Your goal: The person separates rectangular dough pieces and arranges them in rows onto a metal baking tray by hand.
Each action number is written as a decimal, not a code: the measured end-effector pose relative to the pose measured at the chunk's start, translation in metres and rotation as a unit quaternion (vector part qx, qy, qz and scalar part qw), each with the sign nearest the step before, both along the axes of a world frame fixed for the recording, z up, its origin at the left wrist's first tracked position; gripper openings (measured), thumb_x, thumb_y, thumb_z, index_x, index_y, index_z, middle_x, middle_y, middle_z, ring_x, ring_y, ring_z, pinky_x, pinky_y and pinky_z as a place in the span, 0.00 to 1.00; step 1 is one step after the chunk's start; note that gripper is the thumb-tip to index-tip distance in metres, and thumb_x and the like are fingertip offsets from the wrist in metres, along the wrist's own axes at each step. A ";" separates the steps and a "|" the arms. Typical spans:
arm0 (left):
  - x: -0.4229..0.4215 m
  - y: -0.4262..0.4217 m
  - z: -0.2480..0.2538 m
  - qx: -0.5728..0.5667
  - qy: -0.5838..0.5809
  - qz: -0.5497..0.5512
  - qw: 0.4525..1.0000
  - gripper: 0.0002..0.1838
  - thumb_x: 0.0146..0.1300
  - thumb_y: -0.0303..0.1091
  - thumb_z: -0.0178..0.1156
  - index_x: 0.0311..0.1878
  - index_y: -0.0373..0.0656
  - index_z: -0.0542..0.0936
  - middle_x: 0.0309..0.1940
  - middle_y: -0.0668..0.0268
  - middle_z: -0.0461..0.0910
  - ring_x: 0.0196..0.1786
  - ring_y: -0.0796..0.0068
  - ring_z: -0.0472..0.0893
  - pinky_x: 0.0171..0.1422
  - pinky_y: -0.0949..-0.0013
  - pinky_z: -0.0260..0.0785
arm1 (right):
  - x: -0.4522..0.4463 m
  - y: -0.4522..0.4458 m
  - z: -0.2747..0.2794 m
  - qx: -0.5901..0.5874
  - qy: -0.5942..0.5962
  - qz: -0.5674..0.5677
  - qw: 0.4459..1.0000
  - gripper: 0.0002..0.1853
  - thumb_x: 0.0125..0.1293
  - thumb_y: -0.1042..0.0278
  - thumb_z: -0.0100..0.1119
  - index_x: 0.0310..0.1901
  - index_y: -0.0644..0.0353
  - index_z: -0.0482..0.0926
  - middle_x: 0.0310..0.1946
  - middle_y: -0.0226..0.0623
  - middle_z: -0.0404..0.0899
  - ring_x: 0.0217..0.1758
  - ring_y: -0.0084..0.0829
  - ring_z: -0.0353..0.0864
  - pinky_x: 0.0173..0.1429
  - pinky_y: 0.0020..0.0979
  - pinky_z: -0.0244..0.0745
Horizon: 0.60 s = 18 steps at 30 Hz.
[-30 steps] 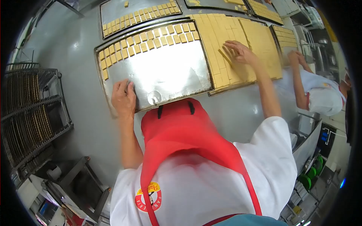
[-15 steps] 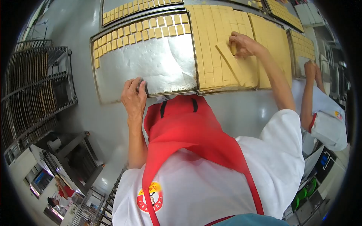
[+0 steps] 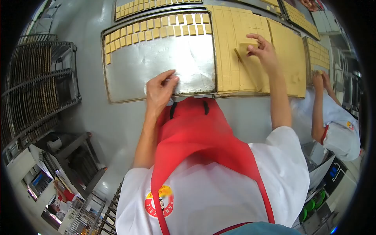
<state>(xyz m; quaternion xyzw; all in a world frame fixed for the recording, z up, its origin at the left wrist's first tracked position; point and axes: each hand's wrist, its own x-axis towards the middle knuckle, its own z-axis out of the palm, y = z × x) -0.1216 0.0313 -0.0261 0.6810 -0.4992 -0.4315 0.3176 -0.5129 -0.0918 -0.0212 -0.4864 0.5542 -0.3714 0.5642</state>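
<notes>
My left hand [image 3: 159, 89] is over the front edge of a metal baking tray [image 3: 156, 62], thumb and forefinger apart, with nothing visible between them. Two rows and part of a third of small yellow dough pieces [image 3: 156, 28] lie along this tray's far side. To the right, my right hand [image 3: 264, 53] is over a flat sheet of yellow dough [image 3: 227, 51] cut into strips. Its curled fingers and thumb hold a small flat dough piece [image 3: 246, 46], partly hidden by the fingers. Below that hand, a loose dough strip [image 3: 247, 70] lies slanted on the sheet.
Another dough sheet [image 3: 288, 55] lies further right. More filled trays [image 3: 156, 4] stand along the back. At right, a co-worker's hands [image 3: 321, 78] are at a tray of cut pieces [image 3: 318, 56]. A rack of trays [image 3: 39, 86] stands at left.
My left hand has moved right and its thumb and forefinger have spread. The right hand has shifted slightly right and turned, still with a dough piece. The view has shifted slightly.
</notes>
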 end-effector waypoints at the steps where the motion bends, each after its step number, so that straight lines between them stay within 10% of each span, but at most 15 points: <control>1: -0.001 -0.006 -0.001 0.045 0.092 -0.019 0.995 0.22 0.67 0.32 0.73 0.62 0.38 0.86 0.49 0.59 0.90 0.47 0.73 0.87 0.51 0.68 0.79 | 0.024 0.010 0.005 0.005 -0.006 0.015 1.000 0.22 0.66 0.78 0.71 0.61 0.62 0.81 0.42 0.30 0.84 0.46 0.23 0.83 0.49 0.27 0.81; 9: 0.030 -0.035 0.009 -0.016 0.305 -0.083 0.949 0.35 0.60 0.31 0.80 0.70 0.35 0.79 0.46 0.62 0.85 0.53 0.72 0.83 0.55 0.71 0.81 | 0.219 0.069 -0.002 -0.066 -0.064 0.077 0.993 0.18 0.60 0.82 0.73 0.53 0.64 0.87 0.47 0.33 0.87 0.47 0.22 0.84 0.53 0.27 0.80; 18: 0.133 -0.030 -0.020 0.063 0.496 0.018 0.866 0.17 0.69 0.36 0.74 0.54 0.35 0.85 0.40 0.64 0.87 0.40 0.79 0.86 0.41 0.76 0.78 | 0.324 0.079 -0.008 0.040 -0.087 -0.004 0.995 0.22 0.59 0.85 0.74 0.57 0.65 0.86 0.56 0.39 0.87 0.59 0.31 0.86 0.65 0.33 0.82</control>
